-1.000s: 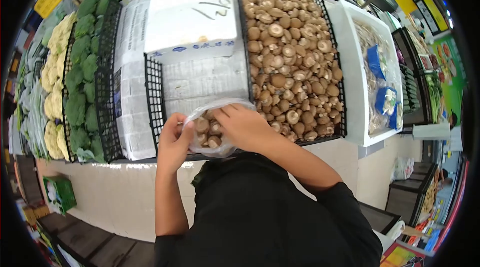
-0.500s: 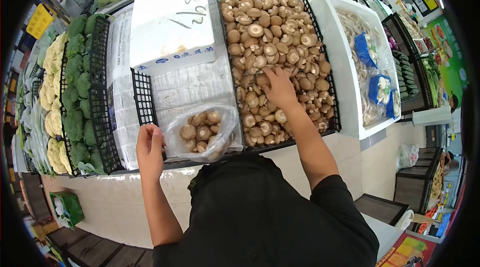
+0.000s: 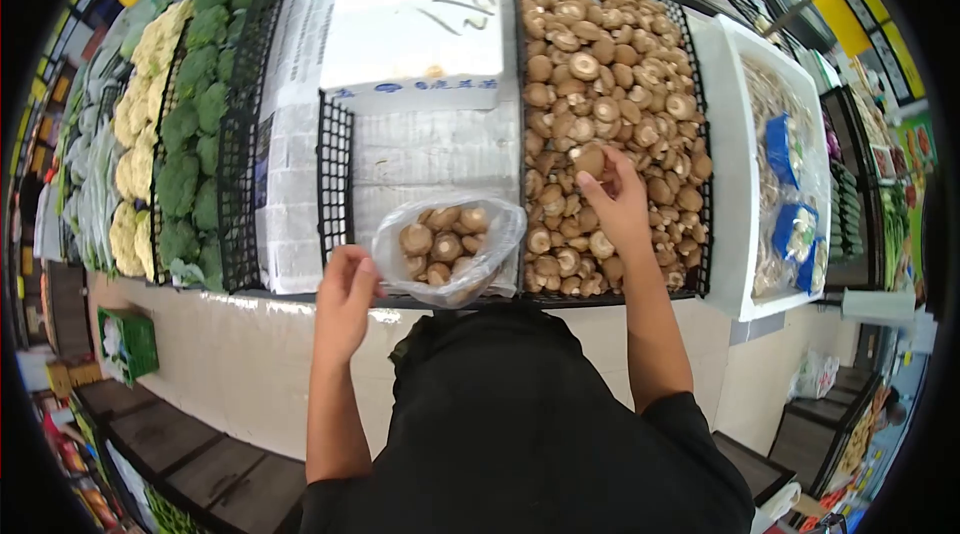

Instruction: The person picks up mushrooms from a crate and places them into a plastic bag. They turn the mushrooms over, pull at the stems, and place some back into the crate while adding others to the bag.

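A brown shiitake mushroom (image 3: 590, 161) is pinched between the thumb and fingers of my right hand (image 3: 622, 202), just over the heap of loose shiitake mushrooms (image 3: 628, 74). In front of me a clear plastic bag (image 3: 505, 234) lies open-mouthed, with several mushrooms (image 3: 443, 246) inside. My left hand (image 3: 346, 299) is at the bag's left side, fingers curled together and their tips right at its edge. I cannot tell whether they grip the plastic.
A white foam box (image 3: 410, 24) with handwritten marks stands behind the bag. To the left are broccoli (image 3: 180, 184) and cauliflower (image 3: 135, 169) beside black crate walls (image 3: 335, 174). A white foam tray (image 3: 728, 274) with blue packs (image 3: 783, 149) stands right of the mushrooms.
My right hand has lifted slightly from the heap, now with a mushroom in its fingers. The whole view has swung, shifting the stall rightward; my left hand stays beside the bag.
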A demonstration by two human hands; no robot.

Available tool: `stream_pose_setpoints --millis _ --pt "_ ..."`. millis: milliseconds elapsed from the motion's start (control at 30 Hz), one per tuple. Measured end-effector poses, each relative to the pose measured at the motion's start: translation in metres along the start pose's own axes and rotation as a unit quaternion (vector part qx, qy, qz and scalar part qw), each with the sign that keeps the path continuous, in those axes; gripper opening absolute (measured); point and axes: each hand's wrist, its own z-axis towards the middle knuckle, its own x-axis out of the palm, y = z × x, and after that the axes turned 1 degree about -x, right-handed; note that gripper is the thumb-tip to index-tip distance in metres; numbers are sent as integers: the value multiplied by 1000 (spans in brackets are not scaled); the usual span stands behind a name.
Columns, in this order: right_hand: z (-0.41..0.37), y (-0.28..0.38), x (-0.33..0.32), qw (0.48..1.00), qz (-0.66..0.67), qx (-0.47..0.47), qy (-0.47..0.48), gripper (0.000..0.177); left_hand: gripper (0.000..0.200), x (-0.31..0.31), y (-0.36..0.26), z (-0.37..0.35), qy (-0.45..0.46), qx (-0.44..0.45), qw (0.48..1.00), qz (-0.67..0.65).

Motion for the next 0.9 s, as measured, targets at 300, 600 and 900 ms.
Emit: stream_pose_setpoints --millis 300,600,900 --pt "-50 100 69 910 -115 -195 347 57 16 26 11 -4 66 -27 995 -65" --pt "-67 74 136 845 -196 -291 403 43 15 20 17 -24 64 -8 986 -154" --pt "-78 60 146 833 -238 -347 360 23 24 17 15 -28 33 -8 986 -161"
